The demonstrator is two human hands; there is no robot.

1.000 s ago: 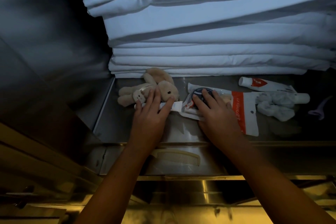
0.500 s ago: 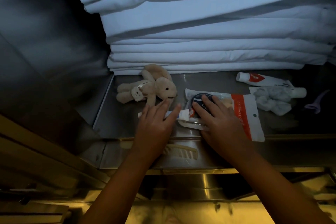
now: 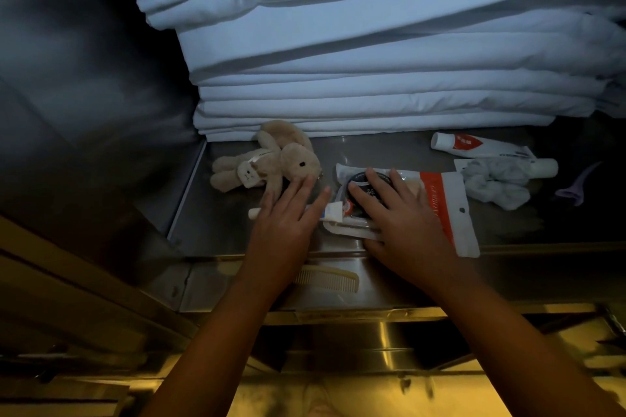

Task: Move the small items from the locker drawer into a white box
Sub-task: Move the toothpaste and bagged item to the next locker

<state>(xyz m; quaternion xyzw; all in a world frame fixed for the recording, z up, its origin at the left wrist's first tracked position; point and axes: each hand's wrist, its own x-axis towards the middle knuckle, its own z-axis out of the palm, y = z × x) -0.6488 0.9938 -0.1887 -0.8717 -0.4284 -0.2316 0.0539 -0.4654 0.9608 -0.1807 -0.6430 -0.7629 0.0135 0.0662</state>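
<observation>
Left hand [image 3: 288,223], fingers straight, presses small tube [image 3: 335,209]; right hand [image 3: 403,223], likewise flat, presses packet [image 3: 450,200]. Both items slid frontward, away from plush toy [image 3: 291,159]: gathering begun, nothing lifted.

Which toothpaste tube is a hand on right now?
The small tube under the left hand, cap pointing left. The red-labelled tube lies untouched at the back right.

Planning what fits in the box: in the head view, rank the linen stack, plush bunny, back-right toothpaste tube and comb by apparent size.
1. Linen stack, by far.
2. Plush bunny.
3. Back-right toothpaste tube and comb: not ranked, as the comb is partly hidden and nearer the camera.
</observation>
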